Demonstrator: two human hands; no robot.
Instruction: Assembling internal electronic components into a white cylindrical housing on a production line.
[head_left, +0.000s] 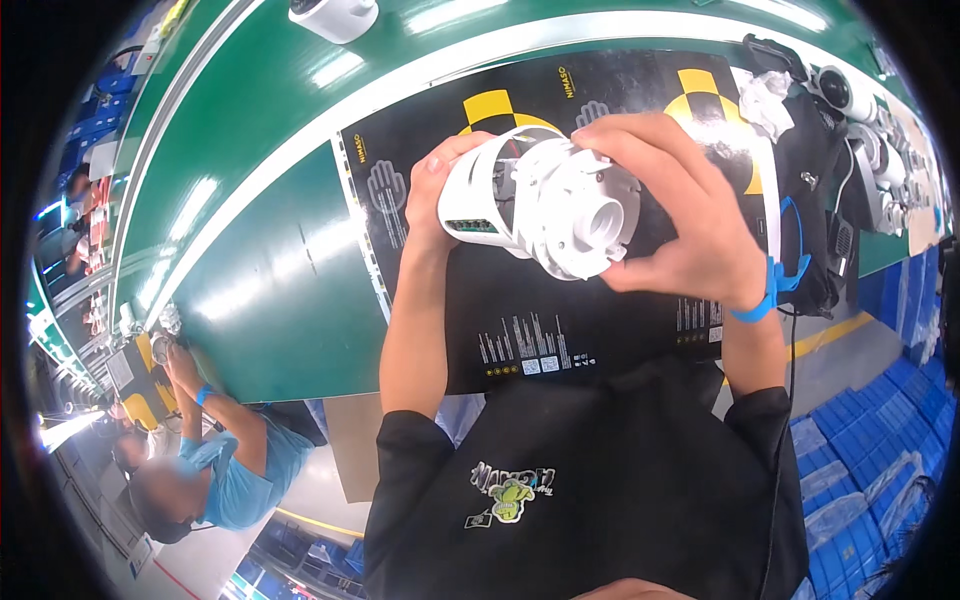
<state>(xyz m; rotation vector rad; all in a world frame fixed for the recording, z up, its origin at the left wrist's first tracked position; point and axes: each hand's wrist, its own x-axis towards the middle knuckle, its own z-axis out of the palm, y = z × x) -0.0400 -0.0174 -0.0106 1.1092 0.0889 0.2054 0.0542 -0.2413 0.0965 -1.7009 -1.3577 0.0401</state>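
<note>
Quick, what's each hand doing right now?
Left hand: holding a white, rounded plastic housing.
Right hand: holding the white, round plastic part at the housing's end.

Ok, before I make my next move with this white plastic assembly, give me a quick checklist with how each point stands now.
1. Left hand holding the white, rounded plastic housing: ok.
2. Right hand gripping the white, ring-shaped plastic end piece, fingers above and thumb below: ok.
3. Blue, band-shaped wristband on the right wrist: ok.
4. Black, flat printed mat beneath the work: ok.
5. End piece fully seated on the housing: cannot tell.
6. Wiring inside free of pinching: cannot tell.
</note>
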